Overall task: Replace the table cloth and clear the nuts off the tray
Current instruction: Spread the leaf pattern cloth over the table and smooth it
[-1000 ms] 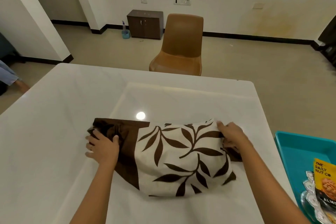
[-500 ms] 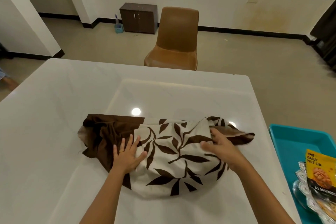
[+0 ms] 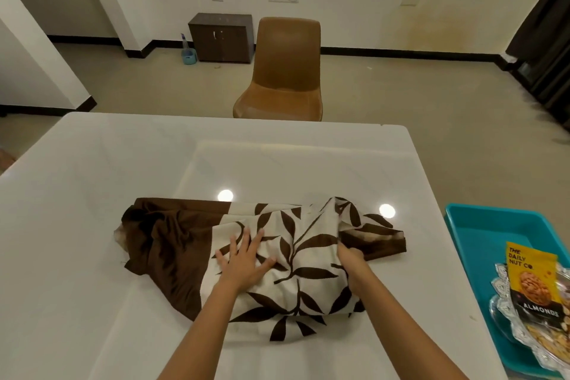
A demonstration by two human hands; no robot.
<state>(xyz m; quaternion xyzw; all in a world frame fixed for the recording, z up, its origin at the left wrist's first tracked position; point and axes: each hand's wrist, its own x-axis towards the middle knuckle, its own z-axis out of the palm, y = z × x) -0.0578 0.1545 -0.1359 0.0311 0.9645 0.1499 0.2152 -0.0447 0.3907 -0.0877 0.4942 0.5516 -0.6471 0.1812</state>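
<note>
A brown and cream leaf-print table cloth [image 3: 296, 243] lies bunched on the white table [image 3: 92, 194]. My left hand [image 3: 243, 259] rests flat on its middle with the fingers spread. My right hand [image 3: 350, 256] is tucked into a fold at the cloth's right side, fingers hidden in the fabric and closed on it. At the right, a teal tray [image 3: 481, 225] holds a clear glass dish [image 3: 518, 327] with nuts and a yellow almond packet [image 3: 533, 281] standing in it.
A brown chair [image 3: 283, 71] stands at the table's far edge. A dark low cabinet [image 3: 222, 37] and a small blue bucket [image 3: 188, 55] sit against the back wall. Dark curtains [image 3: 546, 49] hang at the right.
My left hand has slid right from the brown end onto the cloth's printed middle. My right hand has pulled back toward me and gone under a fold, and the cloth's right end has spread out.
</note>
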